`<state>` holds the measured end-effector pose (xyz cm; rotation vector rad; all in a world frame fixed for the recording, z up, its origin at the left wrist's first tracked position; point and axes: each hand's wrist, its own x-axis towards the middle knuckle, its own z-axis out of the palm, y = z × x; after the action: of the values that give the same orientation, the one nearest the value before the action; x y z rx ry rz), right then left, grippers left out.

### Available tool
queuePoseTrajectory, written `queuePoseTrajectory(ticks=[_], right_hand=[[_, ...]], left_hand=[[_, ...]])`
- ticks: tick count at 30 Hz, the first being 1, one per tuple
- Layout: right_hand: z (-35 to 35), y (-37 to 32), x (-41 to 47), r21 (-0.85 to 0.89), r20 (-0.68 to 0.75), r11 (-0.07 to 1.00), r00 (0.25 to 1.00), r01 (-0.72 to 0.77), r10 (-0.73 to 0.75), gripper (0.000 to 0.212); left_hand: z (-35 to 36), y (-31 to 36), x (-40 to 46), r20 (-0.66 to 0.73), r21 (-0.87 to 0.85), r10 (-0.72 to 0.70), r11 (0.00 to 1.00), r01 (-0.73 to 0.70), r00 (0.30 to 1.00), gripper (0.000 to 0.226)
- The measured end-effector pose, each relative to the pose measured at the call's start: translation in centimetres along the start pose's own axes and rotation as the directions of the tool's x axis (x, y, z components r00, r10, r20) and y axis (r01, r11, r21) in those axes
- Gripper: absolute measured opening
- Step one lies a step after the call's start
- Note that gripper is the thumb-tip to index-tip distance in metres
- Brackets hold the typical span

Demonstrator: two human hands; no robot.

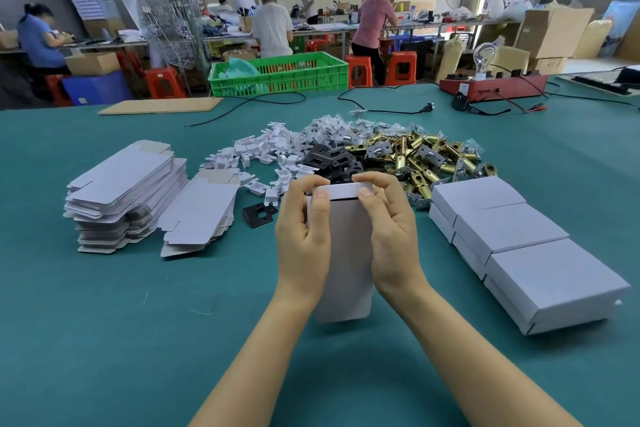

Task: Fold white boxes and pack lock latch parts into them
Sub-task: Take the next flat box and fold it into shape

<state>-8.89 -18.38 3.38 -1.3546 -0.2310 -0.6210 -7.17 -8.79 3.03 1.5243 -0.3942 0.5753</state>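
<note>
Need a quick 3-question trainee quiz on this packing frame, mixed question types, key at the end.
1. True or false: both hands hold the white box while its top flap is pressed shut.
2. Multiple choice: the finished closed boxes lie where? A) to the person's left B) to the person's right C) in the green crate
3. Fill in: the lone black plate on the table lies between the held box and the ____ box blanks.

Key: 1 true; 2 B; 3 flat (unfolded).
</note>
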Motion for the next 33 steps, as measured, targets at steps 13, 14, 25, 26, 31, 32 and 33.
queuePoseTrajectory(ticks=[13,14,25,26,31,32,33], right_hand=[[0.23,-0.22,-0.20,0.056,-0.003,0.996,0.998,-0.070,0.070,0.016],[0.17,-0.28,-0.13,0.059,-0.009,0.996,0.998,-0.068,0.068,0.017],[-0.21,-0.06,0.10,0.060,-0.035,0.998,0.999,-0.022,0.024,0.013],[-0.21,-0.05,0.09,0.062,-0.034,0.998,0.999,-0.020,0.022,0.013],[-0.16,-0.03,0.09,0.100,-0.026,0.994,0.999,-0.031,0.034,0.012],[-0.15,-0.02,0.08,0.104,-0.026,0.994,0.999,-0.029,0.032,0.012],[-0.17,0.00,0.08,0.105,-0.028,0.994,0.999,-0.026,0.029,0.011]], left_hand=[[0.07,0.39,-0.29,-0.069,-0.036,0.008,0.999,-0.010,0.998,0.011],[0.05,0.42,-0.35,-0.063,-0.036,0.013,0.999,-0.015,0.998,0.011],[0.05,-0.11,-0.39,-0.041,-0.064,0.033,0.997,-0.035,0.999,0.016],[0.05,-0.13,-0.39,-0.043,-0.080,0.029,0.996,-0.032,0.999,0.016],[-0.02,0.04,-0.43,-0.039,-0.113,0.061,0.991,-0.065,0.997,0.019],[-0.04,0.07,-0.41,-0.034,-0.117,0.065,0.991,-0.068,0.997,0.019],[-0.09,0.07,-0.37,-0.026,-0.120,0.064,0.990,-0.067,0.998,0.019]])
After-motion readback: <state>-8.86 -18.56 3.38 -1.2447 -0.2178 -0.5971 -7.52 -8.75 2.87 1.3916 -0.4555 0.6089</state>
